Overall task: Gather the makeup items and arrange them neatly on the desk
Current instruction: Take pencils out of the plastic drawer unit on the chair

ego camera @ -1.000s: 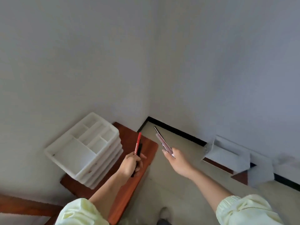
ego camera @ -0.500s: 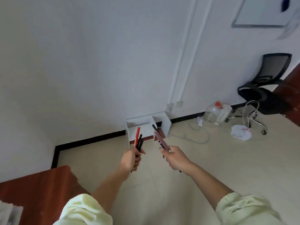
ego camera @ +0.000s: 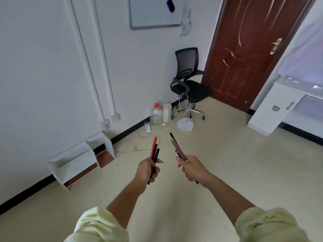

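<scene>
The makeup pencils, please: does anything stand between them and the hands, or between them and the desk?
Nothing separates hands and pencils: the left hand grips the red and black pencils, and the right hand grips the pink and black pencils. No desk is plainly in view, so that path cannot be judged. Bare floor lies directly ahead.

Sparsely furnished office: a black mesh-backed swivel chair on a chrome star base (ego camera: 187, 67) stands beside a dark red-brown panelled wooden door (ego camera: 248, 49), near a grey-framed whiteboard (ego camera: 155, 13) fixed to the white wall. Below, white wall sockets (ego camera: 115, 117) sit above black skirting. A white power strip (ego camera: 147, 128) and a clear plastic water jug with an orange cap (ego camera: 156, 116) rest on the beige floor (ego camera: 227, 163).
</scene>
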Demonstrator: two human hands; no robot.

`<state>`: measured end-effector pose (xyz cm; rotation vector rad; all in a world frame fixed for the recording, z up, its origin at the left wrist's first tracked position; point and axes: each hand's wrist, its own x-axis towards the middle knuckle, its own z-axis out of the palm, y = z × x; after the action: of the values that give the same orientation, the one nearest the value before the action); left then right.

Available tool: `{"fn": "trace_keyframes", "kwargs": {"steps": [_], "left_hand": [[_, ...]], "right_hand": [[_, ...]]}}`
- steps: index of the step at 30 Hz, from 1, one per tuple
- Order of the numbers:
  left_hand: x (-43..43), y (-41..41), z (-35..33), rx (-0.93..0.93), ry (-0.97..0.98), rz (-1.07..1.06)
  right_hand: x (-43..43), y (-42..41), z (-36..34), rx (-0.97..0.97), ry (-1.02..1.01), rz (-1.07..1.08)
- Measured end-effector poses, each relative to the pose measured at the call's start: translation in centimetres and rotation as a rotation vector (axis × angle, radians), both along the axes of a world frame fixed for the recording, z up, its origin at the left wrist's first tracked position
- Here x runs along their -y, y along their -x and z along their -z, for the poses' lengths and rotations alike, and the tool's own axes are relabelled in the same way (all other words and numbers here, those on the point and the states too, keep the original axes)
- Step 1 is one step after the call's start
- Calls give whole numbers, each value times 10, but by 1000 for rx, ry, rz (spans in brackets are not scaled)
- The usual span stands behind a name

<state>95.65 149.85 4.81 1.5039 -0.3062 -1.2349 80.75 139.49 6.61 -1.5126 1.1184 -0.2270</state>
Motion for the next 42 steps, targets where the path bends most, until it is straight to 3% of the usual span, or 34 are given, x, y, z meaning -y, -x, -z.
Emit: {"fn": "trace_keyframes", "kwargs": {"steps": [11,27,42], "left_hand": [[237,124,-14,-9,-6,290],[644,300,-16,186,-22,710],[996,487,-11,-57,6,651]], "right_hand": [[165,147,-4,102,2,343],[525,329,-7,77,29,749],[865,516,-5,81,35,808]]}}
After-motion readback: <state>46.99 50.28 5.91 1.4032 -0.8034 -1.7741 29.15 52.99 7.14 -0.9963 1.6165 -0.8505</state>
